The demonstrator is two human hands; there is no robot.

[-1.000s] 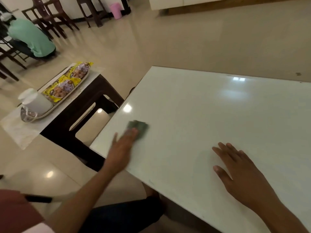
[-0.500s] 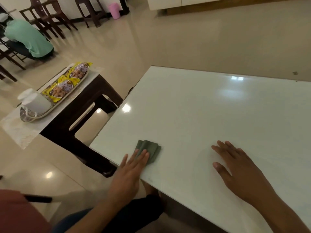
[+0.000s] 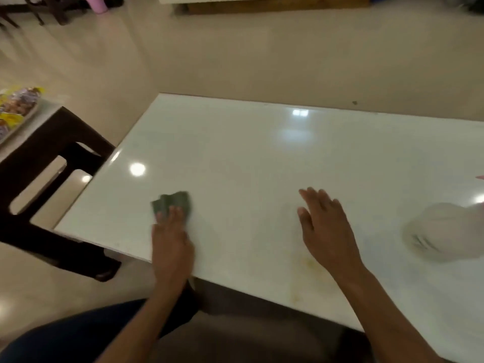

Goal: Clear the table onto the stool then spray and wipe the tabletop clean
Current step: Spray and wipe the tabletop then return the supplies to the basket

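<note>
The white glossy tabletop (image 3: 262, 158) fills the middle of the head view. My left hand (image 3: 171, 239) presses a folded grey-green cloth (image 3: 174, 204) flat onto the table near its front left corner, fingers straight on top of the cloth. My right hand (image 3: 324, 226) lies flat and open on the tabletop to the right of it, holding nothing. A faint yellowish smear (image 3: 309, 265) shows on the surface near my right wrist. At the far left stands the dark wooden stool (image 3: 44, 153) with a tray of yellow snack packets (image 3: 15, 106).
A blurred pale translucent object (image 3: 440, 231), perhaps the spray bottle, lies on the table at the right edge of view. Beige tiled floor (image 3: 235, 53) surrounds the table. Dark chairs (image 3: 31, 9) and a pink bin (image 3: 100, 5) stand far back left.
My left hand has slid the cloth rightward along the table's front edge. The view has swung right, bringing the pale object into sight. My right hand stays flat on the table.
</note>
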